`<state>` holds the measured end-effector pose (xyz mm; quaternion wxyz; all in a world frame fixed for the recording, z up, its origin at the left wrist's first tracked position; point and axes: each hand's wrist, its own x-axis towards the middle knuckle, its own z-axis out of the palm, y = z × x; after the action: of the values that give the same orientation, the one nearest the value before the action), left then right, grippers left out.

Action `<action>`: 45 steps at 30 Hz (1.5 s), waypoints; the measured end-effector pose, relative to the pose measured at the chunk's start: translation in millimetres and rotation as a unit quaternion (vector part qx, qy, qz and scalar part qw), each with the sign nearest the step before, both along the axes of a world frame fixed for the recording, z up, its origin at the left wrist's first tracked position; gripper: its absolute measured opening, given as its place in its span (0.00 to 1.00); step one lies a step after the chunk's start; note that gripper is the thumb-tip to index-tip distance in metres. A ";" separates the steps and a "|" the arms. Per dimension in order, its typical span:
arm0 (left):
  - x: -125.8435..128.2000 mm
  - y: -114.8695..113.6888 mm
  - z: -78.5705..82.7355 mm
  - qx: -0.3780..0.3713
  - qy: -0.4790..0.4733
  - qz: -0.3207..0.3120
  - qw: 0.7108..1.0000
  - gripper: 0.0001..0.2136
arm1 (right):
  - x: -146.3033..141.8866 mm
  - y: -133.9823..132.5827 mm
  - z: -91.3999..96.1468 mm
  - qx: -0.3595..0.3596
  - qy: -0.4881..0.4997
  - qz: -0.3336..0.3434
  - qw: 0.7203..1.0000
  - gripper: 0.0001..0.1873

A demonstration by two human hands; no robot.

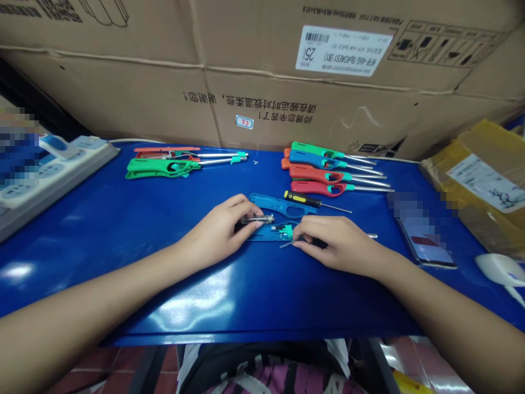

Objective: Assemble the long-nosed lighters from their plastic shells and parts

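Note:
My left hand point(229, 225) is closed in a pinch around a small gas tank point(259, 219) with a metal valve end. Beneath the fingers lies a blue lighter shell half point(262, 237), holding teal inner parts point(286, 232). My right hand point(328, 241) has its fingers pinched together over that half's front end; a thin clear tube point(286, 245) sticks out from the fingertips. Past the right hand shows the tip of a metal barrel point(372, 236). Just behind both hands rests the other blue shell half point(279, 204), with a black and yellow screwdriver point(303, 198) touching it.
Several long-nosed lighters point(315, 173) lie stacked at the back right. Opened green and red lighters point(162, 167) are at the back left. A power strip point(53, 169), a phone point(422, 232), a yellow-taped box point(479, 180) and a white device point(500, 269) flank the work area. A large carton point(254, 76) walls the back.

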<state>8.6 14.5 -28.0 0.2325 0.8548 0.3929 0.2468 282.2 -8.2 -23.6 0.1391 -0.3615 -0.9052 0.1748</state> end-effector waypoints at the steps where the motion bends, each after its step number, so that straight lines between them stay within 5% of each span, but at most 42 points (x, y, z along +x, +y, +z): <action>1: 0.7 -1.5 0.6 0.000 -0.016 0.004 1.000 0.10 | 0.2 0.1 -0.8 -0.001 0.005 0.000 1.000 0.02; 10: 10.5 -22.5 10.8 -0.151 -0.149 -0.016 0.977 0.12 | -1.1 -2.1 2.9 -0.011 0.130 -0.047 0.990 0.02; 21: 10.5 -19.6 0.7 -0.148 -0.144 -0.025 0.978 0.11 | -9.4 -6.4 3.8 -0.247 0.228 -0.121 0.934 0.09; 29: 11.3 -19.9 0.6 -0.185 -0.167 -0.031 0.968 0.11 | -12.6 -5.5 2.5 -0.148 0.210 -0.106 0.961 0.09; 45: 10.9 -20.1 2.2 -0.183 -0.146 -0.033 0.972 0.11 | -12.6 -5.9 3.3 -0.139 0.198 -0.107 0.964 0.08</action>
<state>19.5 -5.6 -25.8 0.4477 0.7649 0.3650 0.2852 269.5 -14.1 -20.3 0.2820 -0.4302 -0.7825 0.3508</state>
